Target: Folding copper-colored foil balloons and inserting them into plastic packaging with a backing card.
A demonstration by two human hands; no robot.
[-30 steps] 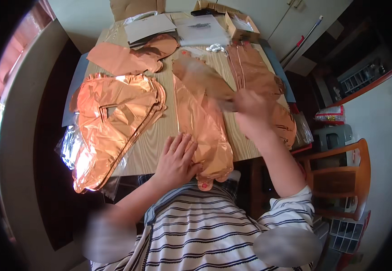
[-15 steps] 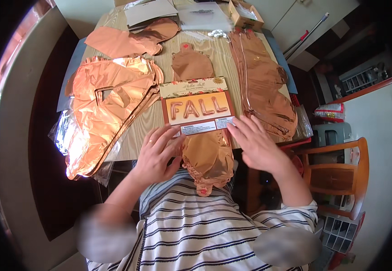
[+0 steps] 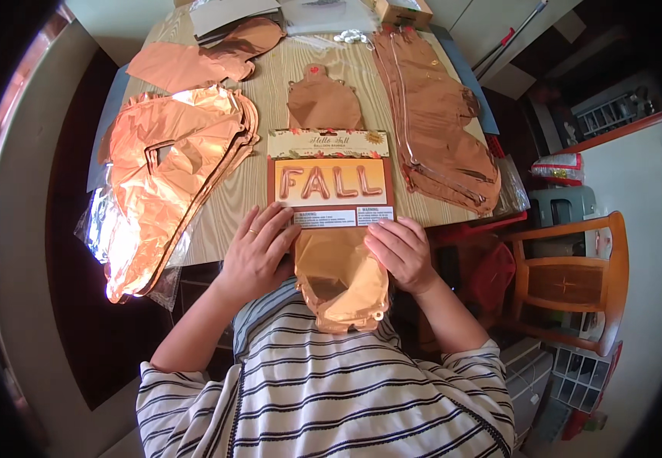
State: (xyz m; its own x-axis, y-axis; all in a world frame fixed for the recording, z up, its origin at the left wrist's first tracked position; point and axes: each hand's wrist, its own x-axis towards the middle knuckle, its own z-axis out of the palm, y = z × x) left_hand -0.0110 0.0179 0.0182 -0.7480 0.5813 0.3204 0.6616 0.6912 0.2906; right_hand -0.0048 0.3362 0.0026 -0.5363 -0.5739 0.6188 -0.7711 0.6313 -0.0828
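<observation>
A printed header card (image 3: 331, 183) with a picture of metallic letter balloons lies at the near edge of the table in front of me. From beneath it a copper foil balloon (image 3: 342, 263) hangs past the edge toward my lap, its lower end crumpled and folded. My left hand (image 3: 257, 252) is open, its fingers laid over the card's lower left corner and its thumb beside the foil. My right hand (image 3: 403, 256) is closed on the foil's right edge just under the card, its thumb hidden. More copper foil (image 3: 322, 99) with a red-marked tab shows beyond the card.
Copper foil balloons lie at the left (image 3: 182, 153) on clear plastic, at the right (image 3: 434, 122), and at the far left (image 3: 186, 65). At the back are grey sheets (image 3: 235, 11), a cardboard box (image 3: 403, 14) and small white pieces (image 3: 351, 36). A wooden chair (image 3: 564, 282) stands at right.
My right hand has moved inward and lower, its spread fingers closing on the foil's edge. The foil's lower tab has gone out of sight. My view has shifted slightly.
</observation>
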